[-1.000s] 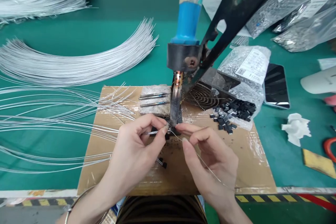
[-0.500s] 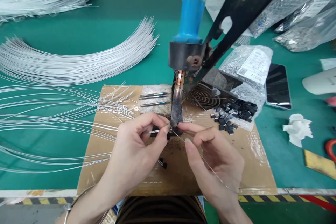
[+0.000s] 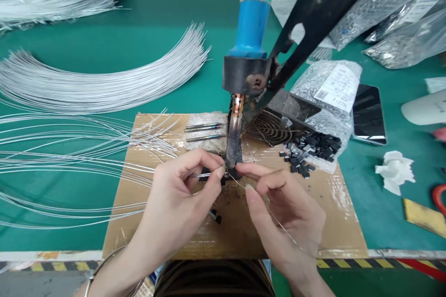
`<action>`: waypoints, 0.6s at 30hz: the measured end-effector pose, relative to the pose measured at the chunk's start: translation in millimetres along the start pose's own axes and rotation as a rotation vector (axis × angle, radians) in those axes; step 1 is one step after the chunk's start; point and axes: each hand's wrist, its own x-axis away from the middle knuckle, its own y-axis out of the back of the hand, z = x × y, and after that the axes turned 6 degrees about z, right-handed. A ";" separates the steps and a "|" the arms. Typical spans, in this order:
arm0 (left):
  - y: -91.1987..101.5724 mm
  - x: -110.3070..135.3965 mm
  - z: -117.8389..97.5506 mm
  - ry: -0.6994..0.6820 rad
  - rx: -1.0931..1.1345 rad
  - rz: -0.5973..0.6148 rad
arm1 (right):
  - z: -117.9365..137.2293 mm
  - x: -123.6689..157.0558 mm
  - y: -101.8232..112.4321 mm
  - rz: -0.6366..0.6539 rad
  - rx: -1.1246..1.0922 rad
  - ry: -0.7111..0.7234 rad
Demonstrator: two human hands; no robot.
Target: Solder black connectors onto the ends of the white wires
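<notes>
A soldering iron [image 3: 234, 141] hangs tip-down in a black stand arm, its tip between my two hands. My left hand [image 3: 186, 199] pinches a thin wire [image 3: 201, 175] by its end, just left of the tip. The small part at the wire's end is mostly hidden by my fingertips. My right hand [image 3: 287, 213] pinches a thin strand of solder wire [image 3: 285, 233] between thumb and fingers. The strand's end reaches the iron's tip, and its tail runs back across the palm. Below my left fingers lie wires with small black connectors [image 3: 216, 217] on their ends.
A cardboard sheet [image 3: 334, 232] covers the work spot. Loose white wires [image 3: 69, 167] and a thick wire bundle [image 3: 104, 88] lie left. A pile of black connectors [image 3: 313, 151], a plastic bag [image 3: 331, 83], a phone [image 3: 369, 113] and crumpled tissue [image 3: 395, 171] are on the right.
Both hands stay almost in place. The iron and its stand arm appear shifted very slightly left.
</notes>
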 end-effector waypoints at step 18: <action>-0.8 1.3 3.4 0.007 -0.008 -0.004 | -0.6 -0.7 -1.2 -0.008 0.020 0.022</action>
